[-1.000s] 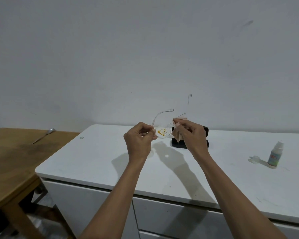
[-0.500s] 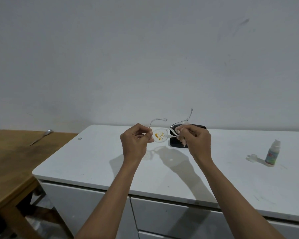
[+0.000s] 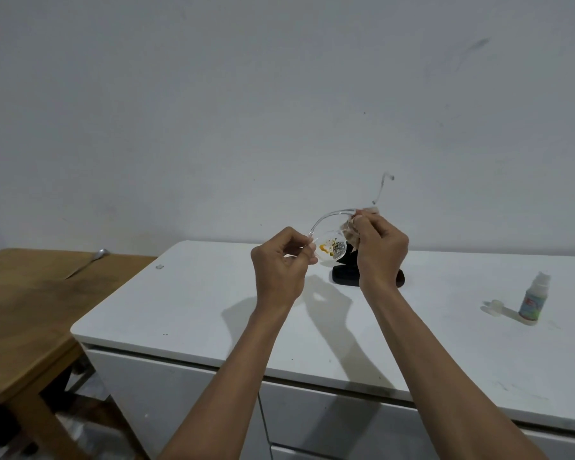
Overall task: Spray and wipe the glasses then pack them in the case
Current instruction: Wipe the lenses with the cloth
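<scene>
Clear-framed glasses [image 3: 331, 249] are held in the air above the white cabinet top [image 3: 213, 303]. One lens shows orange and dark smears. My left hand [image 3: 279, 267] pinches the frame's left corner. My right hand [image 3: 377, 250] presses a small beige cloth [image 3: 350, 234] against the other lens. One clear temple curves over the top, the other sticks up behind my right hand. The black case [image 3: 344, 275] lies on the cabinet, partly hidden behind my right hand. A small spray bottle [image 3: 534, 299] stands at the right, its clear cap [image 3: 496, 307] beside it.
A wooden table [image 3: 27, 313] stands to the left of the cabinet, with a metal utensil [image 3: 87, 264] lying on it. A plain white wall rises behind. White drawer fronts [image 3: 166, 390] sit below the cabinet top.
Both hands have lifted and tilted the glasses, so the temples now point more upward. My right hand with the cloth has shifted up along the right lens.
</scene>
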